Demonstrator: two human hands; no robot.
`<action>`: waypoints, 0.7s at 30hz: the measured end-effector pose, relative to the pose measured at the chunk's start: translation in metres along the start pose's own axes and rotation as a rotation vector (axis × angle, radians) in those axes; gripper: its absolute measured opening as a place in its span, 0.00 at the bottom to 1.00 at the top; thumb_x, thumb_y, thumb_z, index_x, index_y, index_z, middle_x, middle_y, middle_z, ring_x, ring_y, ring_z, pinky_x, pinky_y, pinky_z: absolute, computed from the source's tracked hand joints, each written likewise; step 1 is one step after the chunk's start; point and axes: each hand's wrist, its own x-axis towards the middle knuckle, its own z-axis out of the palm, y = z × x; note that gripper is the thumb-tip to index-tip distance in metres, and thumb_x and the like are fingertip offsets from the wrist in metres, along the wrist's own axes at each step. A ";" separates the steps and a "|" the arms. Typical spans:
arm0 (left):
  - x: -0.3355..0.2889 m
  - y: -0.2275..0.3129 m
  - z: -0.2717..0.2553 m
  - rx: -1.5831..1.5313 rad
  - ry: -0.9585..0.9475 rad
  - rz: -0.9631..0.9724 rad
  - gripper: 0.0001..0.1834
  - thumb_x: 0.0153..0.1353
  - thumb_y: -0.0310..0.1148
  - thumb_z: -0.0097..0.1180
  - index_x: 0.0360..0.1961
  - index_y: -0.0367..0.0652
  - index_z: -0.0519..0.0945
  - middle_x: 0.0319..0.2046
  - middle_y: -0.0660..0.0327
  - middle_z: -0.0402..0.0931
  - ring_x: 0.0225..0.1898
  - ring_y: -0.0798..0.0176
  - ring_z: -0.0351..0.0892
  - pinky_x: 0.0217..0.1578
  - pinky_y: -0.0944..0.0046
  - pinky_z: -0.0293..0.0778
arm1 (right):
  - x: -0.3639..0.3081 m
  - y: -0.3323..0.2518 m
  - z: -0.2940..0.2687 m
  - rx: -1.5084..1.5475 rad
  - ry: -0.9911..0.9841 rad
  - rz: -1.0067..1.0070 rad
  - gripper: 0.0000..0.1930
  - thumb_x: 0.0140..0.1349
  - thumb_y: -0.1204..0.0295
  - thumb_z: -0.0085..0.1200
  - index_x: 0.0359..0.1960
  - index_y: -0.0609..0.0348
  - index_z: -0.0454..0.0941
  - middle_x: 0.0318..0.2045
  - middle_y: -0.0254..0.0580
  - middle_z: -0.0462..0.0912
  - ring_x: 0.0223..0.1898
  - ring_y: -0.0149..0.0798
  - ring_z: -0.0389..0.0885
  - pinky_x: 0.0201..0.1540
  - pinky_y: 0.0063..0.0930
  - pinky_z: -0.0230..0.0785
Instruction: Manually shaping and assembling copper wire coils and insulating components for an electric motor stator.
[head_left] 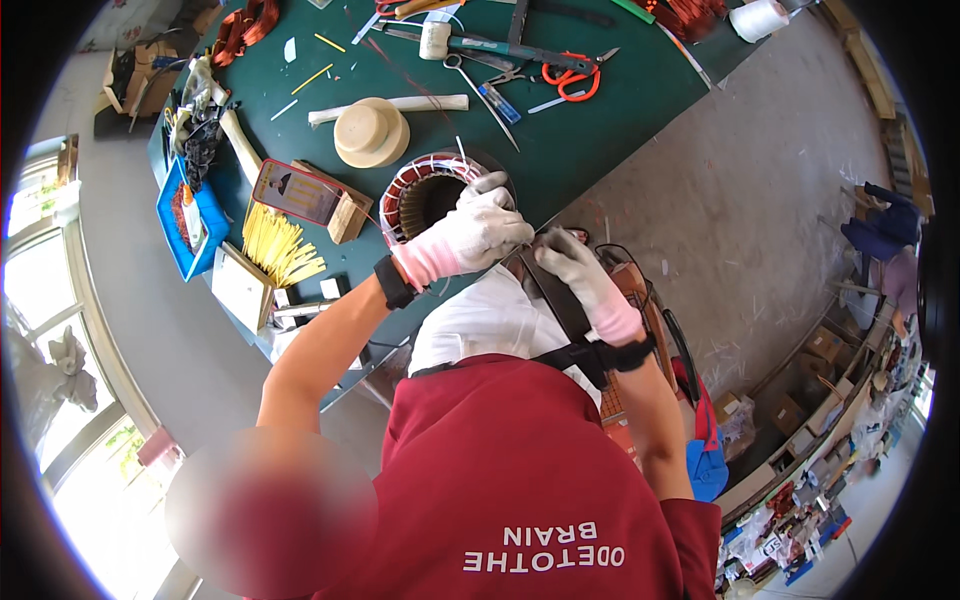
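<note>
A motor stator (405, 185) with copper windings bound in white lacing stands at the edge of the green table. My left hand (475, 230), in a white glove with a pink cuff, lies against its near right side. Its fingers are closed and curled, and whatever they pinch is too small to make out. Just right of it, past the table edge, my right hand (578, 268) wears a matching glove. Its fingers are bent together close to the left fingertips, slightly blurred; what they hold is hidden.
A cream round block (368, 133) sits beyond the stator. Red-handled scissors (572, 78) and a mallet (500, 47) lie at the back. Left are a phone (298, 191) on a wooden block, yellow strips (278, 247) and a blue tray (190, 215).
</note>
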 end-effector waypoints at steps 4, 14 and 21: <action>0.001 -0.002 0.002 0.007 -0.003 0.046 0.14 0.41 0.25 0.60 0.33 0.48 0.81 0.24 0.68 0.75 0.33 0.59 0.71 0.58 0.49 0.61 | -0.012 0.026 -0.022 -0.308 0.087 -0.190 0.10 0.60 0.67 0.54 0.30 0.61 0.69 0.23 0.31 0.67 0.27 0.24 0.66 0.30 0.22 0.62; 0.000 -0.003 0.001 0.007 -0.002 0.034 0.14 0.43 0.23 0.59 0.35 0.48 0.82 0.24 0.67 0.75 0.34 0.59 0.74 0.60 0.45 0.60 | -0.011 0.010 0.005 -1.129 0.411 -0.658 0.11 0.52 0.68 0.59 0.34 0.58 0.73 0.28 0.44 0.77 0.32 0.50 0.79 0.31 0.40 0.73; 0.001 -0.001 0.001 -0.037 0.020 0.044 0.14 0.44 0.23 0.59 0.35 0.47 0.82 0.25 0.66 0.76 0.34 0.59 0.74 0.61 0.44 0.58 | -0.016 0.008 -0.004 -0.860 0.271 -0.370 0.11 0.55 0.68 0.57 0.32 0.61 0.70 0.23 0.45 0.72 0.27 0.44 0.76 0.31 0.35 0.67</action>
